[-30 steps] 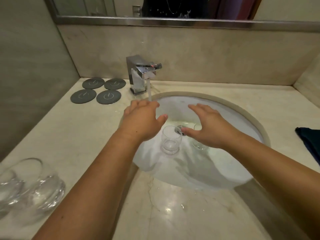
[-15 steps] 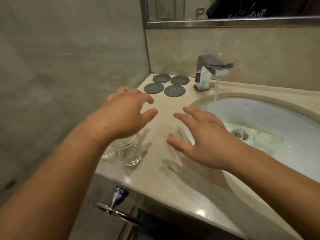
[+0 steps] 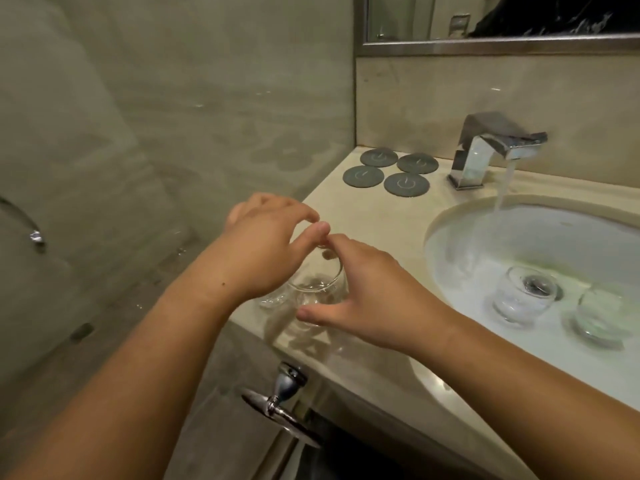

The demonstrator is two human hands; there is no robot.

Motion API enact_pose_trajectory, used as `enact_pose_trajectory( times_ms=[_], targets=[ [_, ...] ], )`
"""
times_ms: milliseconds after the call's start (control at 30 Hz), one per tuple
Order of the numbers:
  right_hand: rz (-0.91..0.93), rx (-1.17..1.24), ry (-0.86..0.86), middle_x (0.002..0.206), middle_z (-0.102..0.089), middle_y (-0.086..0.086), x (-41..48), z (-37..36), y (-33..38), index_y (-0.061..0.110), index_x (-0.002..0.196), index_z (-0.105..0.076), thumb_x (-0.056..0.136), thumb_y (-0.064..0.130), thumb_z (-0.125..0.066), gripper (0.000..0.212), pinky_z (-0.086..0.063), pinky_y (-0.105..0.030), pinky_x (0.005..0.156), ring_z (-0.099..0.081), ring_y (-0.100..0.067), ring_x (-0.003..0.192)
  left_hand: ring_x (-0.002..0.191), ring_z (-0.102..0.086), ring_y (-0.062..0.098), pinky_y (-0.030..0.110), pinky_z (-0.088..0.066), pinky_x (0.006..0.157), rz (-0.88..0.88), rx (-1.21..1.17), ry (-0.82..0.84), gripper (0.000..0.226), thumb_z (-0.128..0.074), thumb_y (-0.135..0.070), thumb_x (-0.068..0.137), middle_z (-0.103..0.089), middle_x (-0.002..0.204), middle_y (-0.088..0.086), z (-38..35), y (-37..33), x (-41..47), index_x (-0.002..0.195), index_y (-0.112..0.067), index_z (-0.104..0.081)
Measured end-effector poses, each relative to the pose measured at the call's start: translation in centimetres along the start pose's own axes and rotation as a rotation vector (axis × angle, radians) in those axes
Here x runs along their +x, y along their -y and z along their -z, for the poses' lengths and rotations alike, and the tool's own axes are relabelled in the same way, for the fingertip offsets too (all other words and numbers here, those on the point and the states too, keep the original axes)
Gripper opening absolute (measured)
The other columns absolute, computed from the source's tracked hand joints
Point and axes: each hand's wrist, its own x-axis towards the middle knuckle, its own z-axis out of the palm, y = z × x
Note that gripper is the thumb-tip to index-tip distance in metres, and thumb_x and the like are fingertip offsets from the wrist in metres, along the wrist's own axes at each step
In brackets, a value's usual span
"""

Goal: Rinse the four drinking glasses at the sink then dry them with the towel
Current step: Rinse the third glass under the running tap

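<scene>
Two clear drinking glasses stand at the counter's left front edge. My right hand [image 3: 363, 296] holds the nearer glass [image 3: 320, 289], index finger on its far rim and thumb against its near side. My left hand [image 3: 266, 244] hovers over the second glass [image 3: 273, 301], fingers bent, thumb tip by the first glass's rim; most of that second glass is hidden. Two more glasses [image 3: 521, 297] [image 3: 602, 317] stand upright in the white sink [image 3: 450, 237] near the drain. Water runs from the chrome faucet [image 3: 485, 150]. No towel is in view.
Several dark round coasters [image 3: 388, 171] lie at the counter's back left corner. A stone wall closes off the left side. A chrome knob [image 3: 284, 389] sticks out below the counter edge. A mirror [image 3: 485, 22] hangs above the backsplash.
My view swung left from the sink to the counter's left edge. Both hands left the sink and came together over the two counter glasses; the right one now holds a glass.
</scene>
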Motion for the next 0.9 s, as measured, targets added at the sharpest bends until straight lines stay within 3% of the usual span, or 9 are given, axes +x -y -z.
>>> enact_pose_trajectory(
  times_ms=[133, 200, 300, 400, 667, 800, 900],
  targets=[
    [-0.007, 0.095, -0.026, 0.138, -0.061, 0.015, -0.2, 0.1, -0.2, 0.030, 0.146, -0.049, 0.075, 0.051, -0.089, 0.085, -0.044, -0.023, 0.103, -0.051, 0.007, 0.112, 0.143, -0.030, 0.011, 0.035, -0.017, 0.116, -0.021, -0.013, -0.035, 0.054, -0.030, -0.064, 0.099, -0.055, 0.145, -0.016, -0.4, 0.1, 0.5, 0.136, -0.037, -0.060],
    [-0.021, 0.147, -0.061, 0.135, -0.061, 0.017, -0.5, 0.5, -0.8, 0.032, 0.145, -0.050, 0.073, 0.049, -0.091, 0.085, -0.042, -0.012, 0.095, -0.052, 0.007, 0.111, 0.142, -0.030, 0.010, 0.034, -0.016, 0.117, -0.042, -0.011, -0.056, 0.056, -0.028, -0.066, 0.099, -0.055, 0.144, -0.017, -0.6, -0.3, 0.8, 0.136, -0.037, -0.060],
    [-0.059, 0.214, -0.145, 0.125, -0.062, 0.021, -1.2, 2.1, -2.3, 0.038, 0.139, -0.052, 0.069, 0.052, -0.092, 0.082, -0.043, -0.011, 0.092, -0.058, 0.005, 0.110, 0.140, -0.031, 0.009, 0.032, -0.016, 0.116, -0.103, 0.002, -0.122, 0.064, -0.021, -0.072, 0.099, -0.055, 0.143, -0.017, -1.0, -1.5, 1.4, 0.137, -0.037, -0.059],
    [-0.101, 0.236, -0.213, 0.121, -0.062, 0.023, -2.2, 4.5, -4.3, 0.042, 0.136, -0.052, 0.065, 0.053, -0.093, 0.082, -0.042, -0.006, 0.086, -0.056, 0.015, 0.108, 0.139, -0.033, 0.010, 0.031, -0.020, 0.113, -0.174, -0.058, -0.163, 0.073, -0.016, -0.075, 0.092, -0.056, 0.143, -0.015, -1.3, -3.9, 2.2, 0.137, -0.037, -0.058],
    [-0.361, 0.352, -0.406, 0.119, -0.066, 0.018, -5.1, 10.1, -11.5, 0.040, 0.133, -0.056, 0.069, 0.044, -0.094, 0.075, -0.051, -0.015, 0.083, -0.067, -0.001, 0.103, 0.142, -0.038, 0.017, 0.042, -0.034, 0.118, -0.215, -0.346, -0.124, 0.043, -0.048, -0.045, 0.105, -0.055, 0.148, -0.010, -4.9, -11.6, 6.2, 0.144, -0.030, -0.054],
    [-0.483, 0.511, -0.516, 0.123, -0.068, 0.008, -5.9, 11.2, -15.4, 0.032, 0.135, -0.059, 0.070, 0.039, -0.095, 0.075, -0.061, -0.038, 0.092, -0.072, -0.016, 0.104, 0.142, -0.039, 0.022, 0.037, -0.035, 0.116, -0.211, -0.385, 0.014, 0.053, -0.055, -0.026, 0.099, -0.051, 0.152, -0.005, -8.1, -14.2, 8.8, 0.152, -0.027, -0.046],
    [-0.543, 0.653, -0.563, 0.128, -0.067, 0.002, -5.6, 11.7, -17.8, 0.028, 0.137, -0.060, 0.072, 0.034, -0.095, 0.074, -0.063, -0.040, 0.090, -0.074, -0.017, 0.106, 0.146, -0.035, 0.021, 0.033, -0.033, 0.117, -0.202, -0.437, 0.140, 0.063, -0.058, -0.030, 0.097, -0.046, 0.156, -0.003, -9.7, -15.7, 10.4, 0.157, -0.025, -0.038]
  ],
)
